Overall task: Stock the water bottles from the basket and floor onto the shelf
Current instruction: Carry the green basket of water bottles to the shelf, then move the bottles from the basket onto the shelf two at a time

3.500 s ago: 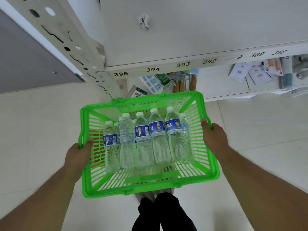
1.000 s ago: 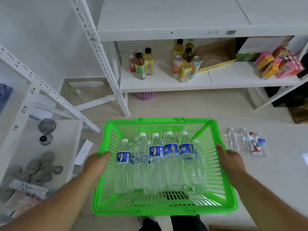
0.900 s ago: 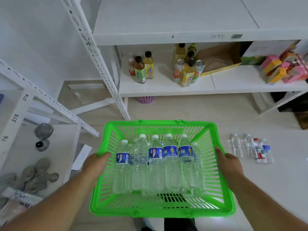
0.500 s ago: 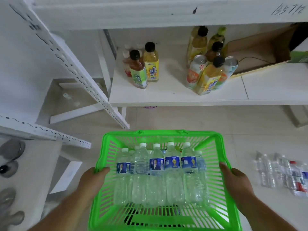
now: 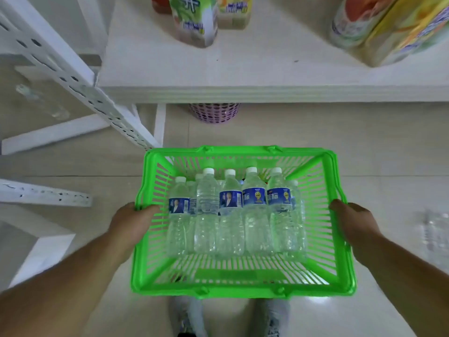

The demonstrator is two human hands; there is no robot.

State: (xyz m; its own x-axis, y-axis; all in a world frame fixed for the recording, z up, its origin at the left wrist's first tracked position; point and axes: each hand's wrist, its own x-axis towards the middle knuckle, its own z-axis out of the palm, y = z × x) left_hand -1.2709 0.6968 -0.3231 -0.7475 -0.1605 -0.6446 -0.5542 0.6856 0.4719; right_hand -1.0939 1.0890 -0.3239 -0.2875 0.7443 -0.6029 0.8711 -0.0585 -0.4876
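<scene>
Below the white shelf (image 5: pixel 267 76), left hand (image 5: pixel 131 224) and right hand (image 5: pixel 352 222) clamp fingers over the green basket (image 5: pixel 243 290) rims; water bottles (image 5: pixel 230 215) inside; blurred bottles (image 5: pixel 437 229) on the floor.

White shelf (image 5: pixel 267 69) bears drink bottles (image 5: pixel 194 20); cans (image 5: pixel 349 23).

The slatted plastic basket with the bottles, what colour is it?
Bright green slatted plastic basket, clearest in the head view.

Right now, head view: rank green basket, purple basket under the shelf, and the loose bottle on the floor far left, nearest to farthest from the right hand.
1. green basket: gripped by right hand.
2. purple basket: ahead, under shelf.
3. loose bottle: far left floor.
</scene>
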